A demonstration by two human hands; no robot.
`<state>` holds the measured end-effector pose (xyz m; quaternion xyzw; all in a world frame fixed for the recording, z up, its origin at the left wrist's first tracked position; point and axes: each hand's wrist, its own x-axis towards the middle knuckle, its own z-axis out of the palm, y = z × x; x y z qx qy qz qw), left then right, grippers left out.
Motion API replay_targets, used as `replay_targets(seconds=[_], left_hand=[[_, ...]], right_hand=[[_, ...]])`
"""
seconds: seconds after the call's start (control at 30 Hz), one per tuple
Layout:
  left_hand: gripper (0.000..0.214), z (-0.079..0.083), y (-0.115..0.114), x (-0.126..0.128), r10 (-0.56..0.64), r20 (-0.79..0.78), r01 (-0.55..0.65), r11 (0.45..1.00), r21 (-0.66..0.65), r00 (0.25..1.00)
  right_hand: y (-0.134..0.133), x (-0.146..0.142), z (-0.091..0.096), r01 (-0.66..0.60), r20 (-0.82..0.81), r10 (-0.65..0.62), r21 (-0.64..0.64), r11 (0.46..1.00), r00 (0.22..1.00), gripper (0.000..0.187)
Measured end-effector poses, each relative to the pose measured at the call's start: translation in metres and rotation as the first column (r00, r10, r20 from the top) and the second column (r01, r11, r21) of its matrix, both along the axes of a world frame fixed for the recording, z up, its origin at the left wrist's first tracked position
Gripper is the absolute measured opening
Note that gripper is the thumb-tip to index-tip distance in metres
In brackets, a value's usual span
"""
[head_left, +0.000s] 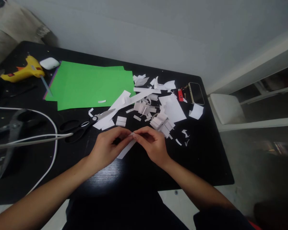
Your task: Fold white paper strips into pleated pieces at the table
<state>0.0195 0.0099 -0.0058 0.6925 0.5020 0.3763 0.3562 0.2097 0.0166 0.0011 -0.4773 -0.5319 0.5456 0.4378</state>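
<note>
My left hand point(109, 146) and my right hand point(151, 142) meet over the black table point(206, 159), both pinching a narrow white paper strip point(126, 149) at its upper end. The strip slants down to the left between my palms. Just beyond my fingers lie a heap of folded white paper pieces point(161, 123) and several loose scraps point(144, 107). Black-handled scissors point(86, 123) rest on the table to the left of my left hand, blades pointing right.
Green paper sheets point(86, 84) lie at the back. A yellow glue gun point(22, 72) and a white case point(49, 63) sit at the far left, with a white cable point(53, 127) and dark pliers point(12, 131). A phone point(196, 93) and red object point(180, 95) lie far right.
</note>
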Motion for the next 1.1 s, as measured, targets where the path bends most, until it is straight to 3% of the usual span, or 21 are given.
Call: replay_targets(seconds=[0.23,0.43,0.6,0.87,1.1], left_hand=[[0.014,0.002,0.0,0.001,-0.013,-0.003,0.013,0.999,0.03,1.0],[0.015,0.004,-0.001,0.0,-0.032,0.008,0.032,0.999,-0.017,0.999],[0.017,0.008,0.002,-0.001,0.021,0.056,-0.016,0.996,-0.089,0.998],[0.015,0.008,0.003,-0.002,-0.017,0.112,0.031,0.992,-0.124,0.994],[0.018,0.012,0.005,-0.004,0.12,0.165,-0.077,0.966,-0.248,0.979]], right_hand=[[0.0,0.001,0.003,-0.001,0.054,0.001,0.001,1.0,0.999,0.011],[0.0,0.001,0.002,-0.019,0.047,0.019,-0.005,1.0,0.999,0.012],[0.0,0.002,-0.001,-0.052,0.019,0.053,-0.065,0.997,0.998,0.013],[-0.002,0.0,-0.003,-0.107,0.067,0.108,-0.016,0.994,0.992,0.013],[0.001,0.002,-0.006,-0.1,0.006,0.1,-0.068,0.993,0.995,0.013]])
